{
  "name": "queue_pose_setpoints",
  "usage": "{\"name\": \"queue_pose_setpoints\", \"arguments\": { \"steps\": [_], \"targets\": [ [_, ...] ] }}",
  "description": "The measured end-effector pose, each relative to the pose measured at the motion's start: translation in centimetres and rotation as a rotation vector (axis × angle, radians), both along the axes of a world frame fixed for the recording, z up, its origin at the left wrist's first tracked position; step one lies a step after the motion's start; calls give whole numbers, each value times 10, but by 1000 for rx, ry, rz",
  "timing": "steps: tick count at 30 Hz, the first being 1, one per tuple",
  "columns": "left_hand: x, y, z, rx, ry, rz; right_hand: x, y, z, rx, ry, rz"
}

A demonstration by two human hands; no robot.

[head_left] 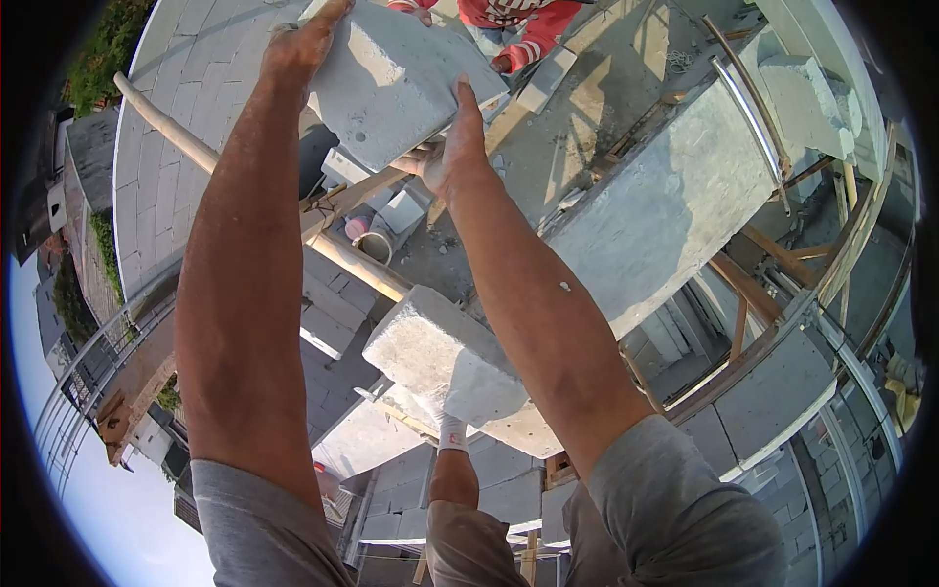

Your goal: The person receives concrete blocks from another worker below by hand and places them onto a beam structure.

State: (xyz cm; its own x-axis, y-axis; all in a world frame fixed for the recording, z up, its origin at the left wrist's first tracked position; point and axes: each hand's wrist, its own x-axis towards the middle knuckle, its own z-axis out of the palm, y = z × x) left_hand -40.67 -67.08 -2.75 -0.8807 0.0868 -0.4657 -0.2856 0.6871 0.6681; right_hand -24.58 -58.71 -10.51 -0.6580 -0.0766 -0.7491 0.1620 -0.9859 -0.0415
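Note:
Both my arms reach forward and hold up a large grey-white concrete block [377, 93]. My left hand [305, 47] grips the block's left end, fingers wrapped over its edge and partly out of sight. Under the right end, my right hand [452, 147] has its thumb up along the side and its fingers beneath the lower edge. A second pale block [445, 347] lies below my forearms, near my foot. Just beyond the held block is another person in a red top [518, 20]; one of that person's hands [504, 64] is close to the block's far right corner.
A wooden pole [166, 122] crosses on the left, behind my left arm. Below the held block stands a bucket [374, 247] among block pieces. To the right runs a wide concrete slab [665, 215], with timbers [748, 289] and metal rails [846, 342] beyond. Rooftops lie far below at left.

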Motion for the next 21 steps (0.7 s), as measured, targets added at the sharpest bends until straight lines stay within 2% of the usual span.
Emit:
{"name": "queue_pose_setpoints", "arguments": {
  "steps": [1,4,7,10,13,16,18,21],
  "targets": [
    [7,3,5,-86,-20,74,5,-3,-2,-11,-26,-4],
    [30,-4,3,-151,-4,84,30,-5,-4,-115,0,-33],
    [53,-11,11,-326,68,60,58,-3,12,-69,-18,-26],
    [55,-13,29,-158,-267,190,75,-3,27,-67,-67,-87],
    [71,-24,37,-87,-298,159,87,0,48,-43,-142,-60],
    [99,-35,70,71,-497,280,106,7,75,-54,-155,26],
    [125,-53,78,111,-457,343,121,14,101,-7,-247,61],
    [194,-57,134,219,-401,456,160,29,147,73,-268,152]
  ]
}}
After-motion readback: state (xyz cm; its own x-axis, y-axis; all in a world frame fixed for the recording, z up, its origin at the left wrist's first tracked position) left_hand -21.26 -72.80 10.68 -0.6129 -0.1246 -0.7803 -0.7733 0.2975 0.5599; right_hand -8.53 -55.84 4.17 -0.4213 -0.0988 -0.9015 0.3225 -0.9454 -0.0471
